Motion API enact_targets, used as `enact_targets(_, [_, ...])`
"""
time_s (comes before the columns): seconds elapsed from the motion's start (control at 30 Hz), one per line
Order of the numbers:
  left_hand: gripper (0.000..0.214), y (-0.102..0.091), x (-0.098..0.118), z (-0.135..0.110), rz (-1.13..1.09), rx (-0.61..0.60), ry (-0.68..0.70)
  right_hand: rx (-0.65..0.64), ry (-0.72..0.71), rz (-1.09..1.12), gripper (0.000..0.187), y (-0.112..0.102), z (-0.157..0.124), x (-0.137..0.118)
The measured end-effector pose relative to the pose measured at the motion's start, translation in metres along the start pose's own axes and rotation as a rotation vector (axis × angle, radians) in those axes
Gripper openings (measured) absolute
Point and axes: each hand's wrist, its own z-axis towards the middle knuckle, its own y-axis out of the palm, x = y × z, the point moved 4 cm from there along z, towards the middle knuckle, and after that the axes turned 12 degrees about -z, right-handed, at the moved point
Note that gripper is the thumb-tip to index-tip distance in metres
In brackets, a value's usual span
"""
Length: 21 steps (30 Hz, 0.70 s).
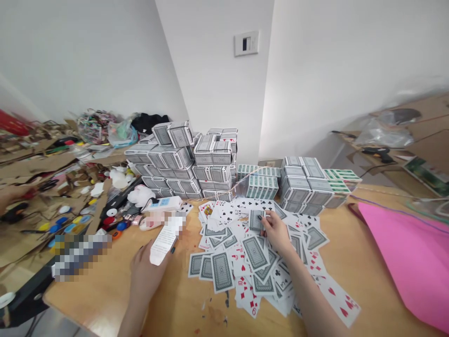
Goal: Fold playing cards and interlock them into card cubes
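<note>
My left hand (150, 255), low on the left part of the table, is closed around a white printed piece (163, 241) with lines of small text; its far end is blurred out. My right hand (275, 229) pinches a grey-backed playing card (256, 220) between thumb and fingers, back side up. Beneath and around that hand spreads a loose heap of playing cards (222, 271), some face up and some face down. Several cards lie partly hidden under my right forearm.
Stacked card bundles (171, 159) stand behind the heap, with more bundles (305, 182) and green-patterned boxes (263, 187) to the right. A white power strip (164, 203) lies left. Pink sheet (396, 252) covers the right side. Clutter and bottle caps (63, 220) fill the left.
</note>
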Motion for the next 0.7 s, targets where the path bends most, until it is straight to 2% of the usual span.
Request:
enact_targets(0.07, [0.051, -0.001, -0.009, -0.003, -0.001, -0.025, -0.046, -0.009, 0.005, -0.011, 0.035, 0.000, -0.001, -0.001])
enact_targets(0.13, [0.057, -0.003, -0.015, -0.007, 0.024, -0.023, -0.036, -0.013, 0.006, -0.015, 0.035, -0.001, -0.002, -0.002])
enact_targets(0.3, [0.048, -0.012, -0.015, -0.017, 0.113, 0.010, 0.192, -0.007, -0.002, -0.021, 0.036, -0.001, -0.003, -0.002])
enact_targets(0.37, [0.042, -0.015, -0.015, -0.021, 0.138, 0.036, 0.233, 0.002, -0.008, -0.032, 0.036, -0.001, -0.002, -0.001])
enact_targets(0.5, [0.038, -0.019, -0.015, -0.024, 0.168, 0.073, 0.238, 0.016, -0.019, -0.037, 0.036, -0.001, -0.001, 0.001])
enact_targets(0.7, [0.036, -0.018, -0.011, -0.023, 0.197, 0.055, 0.212, 0.000, -0.016, -0.035, 0.037, 0.000, -0.001, 0.002])
